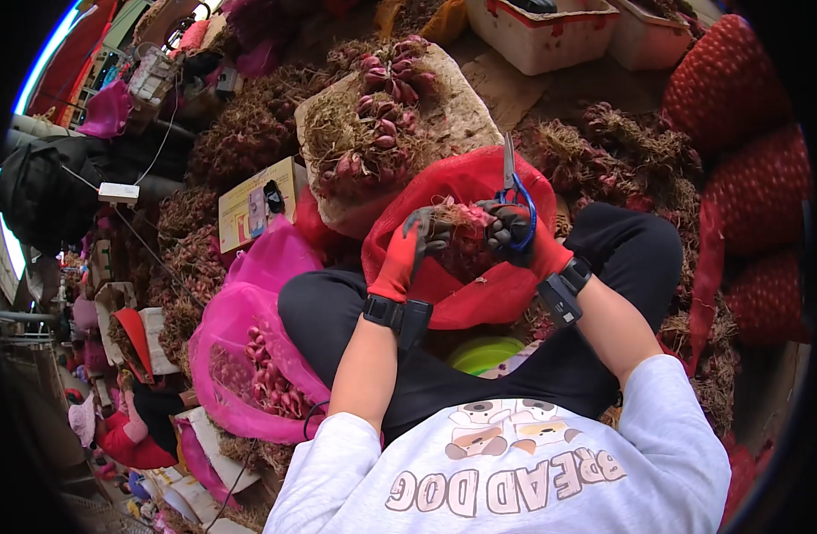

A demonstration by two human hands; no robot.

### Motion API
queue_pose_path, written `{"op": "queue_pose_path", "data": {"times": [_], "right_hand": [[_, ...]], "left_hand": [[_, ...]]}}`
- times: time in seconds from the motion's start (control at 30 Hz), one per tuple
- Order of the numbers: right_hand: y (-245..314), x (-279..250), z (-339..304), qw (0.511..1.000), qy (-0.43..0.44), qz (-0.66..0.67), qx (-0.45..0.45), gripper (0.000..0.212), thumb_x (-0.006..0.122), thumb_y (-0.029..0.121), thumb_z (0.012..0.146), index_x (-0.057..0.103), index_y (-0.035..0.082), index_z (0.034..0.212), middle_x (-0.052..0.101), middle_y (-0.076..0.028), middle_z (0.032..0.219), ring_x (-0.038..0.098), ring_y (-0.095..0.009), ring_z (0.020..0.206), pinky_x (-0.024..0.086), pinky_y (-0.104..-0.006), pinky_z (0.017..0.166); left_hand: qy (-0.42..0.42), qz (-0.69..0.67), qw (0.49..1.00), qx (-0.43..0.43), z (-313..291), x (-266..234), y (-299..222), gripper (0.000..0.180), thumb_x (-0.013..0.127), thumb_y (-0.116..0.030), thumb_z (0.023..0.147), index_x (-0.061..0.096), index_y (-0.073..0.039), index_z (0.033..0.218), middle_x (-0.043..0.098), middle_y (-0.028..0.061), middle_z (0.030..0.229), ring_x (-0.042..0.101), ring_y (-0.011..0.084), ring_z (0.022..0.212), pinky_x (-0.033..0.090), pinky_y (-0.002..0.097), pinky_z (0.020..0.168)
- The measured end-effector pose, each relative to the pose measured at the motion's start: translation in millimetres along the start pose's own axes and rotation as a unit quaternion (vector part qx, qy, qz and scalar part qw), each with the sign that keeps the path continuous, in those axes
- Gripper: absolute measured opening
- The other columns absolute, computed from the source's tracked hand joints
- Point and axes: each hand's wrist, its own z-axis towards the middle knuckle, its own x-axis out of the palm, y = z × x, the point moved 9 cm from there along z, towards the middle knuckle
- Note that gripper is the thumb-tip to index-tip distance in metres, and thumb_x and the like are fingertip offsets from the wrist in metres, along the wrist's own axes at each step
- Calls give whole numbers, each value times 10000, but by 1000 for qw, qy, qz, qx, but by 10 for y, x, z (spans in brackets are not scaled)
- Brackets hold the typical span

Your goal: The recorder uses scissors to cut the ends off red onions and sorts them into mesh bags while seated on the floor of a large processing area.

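My right hand (pixel 520 238), in a red work glove with dark fingers, is closed around blue-handled scissors (pixel 512 181), whose blades point up and away from me. My left hand (pixel 415 254), gloved alike, grips a small bunch of shallots (pixel 464 214) with dry, stringy stems. That bunch sits between both hands, over the mouth of a red mesh bag (pixel 479 303) spread between my crossed legs. Trimmings and shallots lie inside the bag, partly hidden by my hands. Whether the right fingers also touch the bunch I cannot tell.
Ahead, a foam board (pixel 466 111) carries bunched shallots (pixel 386 125). To the left lies a pink mesh bag (pixel 221 329) of loose shallots, near a cardboard box (pixel 239 214). Full red sacks (pixel 751 187) stack at right. A green bowl (pixel 484 354) is below my hands.
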Motion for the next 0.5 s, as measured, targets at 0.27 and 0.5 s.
{"op": "queue_pose_path", "data": {"times": [0.27,0.5], "right_hand": [[-304,-71,-82,997,-31,-23,66,152,501,148,885,569,60,987,525,2,631,497,-90,472,415,-219,476],[193,364,-153,864,41,-457,-205,303,699,228,792,573,36,990,615,-39,826,578,-71,705,487,-234,605]], "left_hand": [[-11,1,998,61,-97,277,-58,205,617,-37,830,564,-62,1026,605,-26,871,514,14,626,388,168,516],[61,74,995,-33,-155,378,-79,137,590,-70,866,566,-41,998,598,-13,837,558,45,709,421,164,596]]}}
